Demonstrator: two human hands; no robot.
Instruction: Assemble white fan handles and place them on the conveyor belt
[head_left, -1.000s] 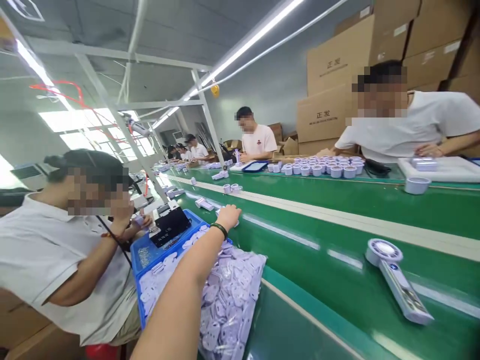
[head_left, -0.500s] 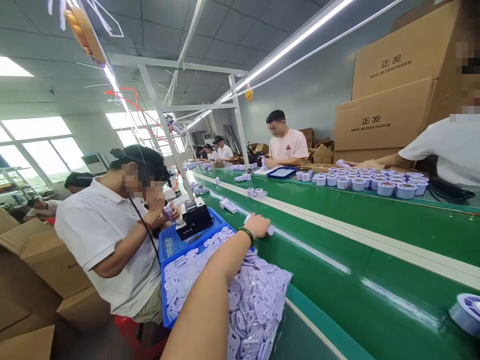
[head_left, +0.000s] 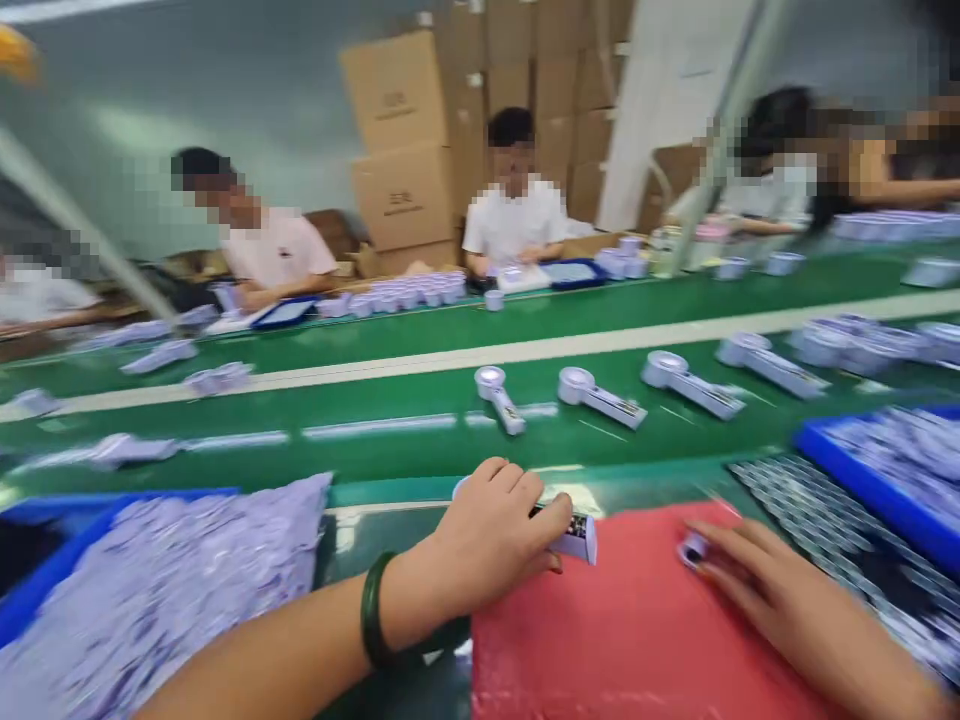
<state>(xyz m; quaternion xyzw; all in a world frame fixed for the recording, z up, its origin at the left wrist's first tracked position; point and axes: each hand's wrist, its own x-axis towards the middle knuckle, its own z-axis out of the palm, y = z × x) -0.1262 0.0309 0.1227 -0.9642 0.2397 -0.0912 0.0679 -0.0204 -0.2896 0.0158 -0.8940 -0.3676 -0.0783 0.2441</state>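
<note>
At near edge of tabletop (head_left: 420, 530), beside green conveyor belt (head_left: 420, 345):

- Left hand (head_left: 487, 535): fingers curled and closed over a pale lilac handheld fan unit (head_left: 579, 538); only the handle end of unit visible, projecting onto left margin of red mat (head_left: 622, 630). Green bangle (head_left: 371, 620) on wrist.
- Right hand (head_left: 780, 590): flat on red mat, fingertips pressed together against a small lilac round part (head_left: 691, 550). Whether pinched or merely touched: cannot tell, owing to blur.

Likely faults, by judgement:
- Slip of fan unit from left hand, since grip covers the head end and leaves the handle unsupported.
- Roll of the small round part off the mat if fingertip pressure is released; part sits well apart from fan unit.
- Misalignment of part to unit, caused by head motion and blurred sightline.

Containers and contents:
- Blue bin (head_left: 45, 560), left: clear bag heaped with flat lilac plastic pieces (head_left: 187, 570), spilling above rim.
- Blue tray (head_left: 862, 480), right: more lilac parts, blurred; kind cannot be told.
- Dark cellular tray (head_left: 810, 520), between mat and blue tray: cell contents unclear.

On conveyor belt: several assembled fans (head_left: 600, 395) lying flat, well apart from both hands.
</note>
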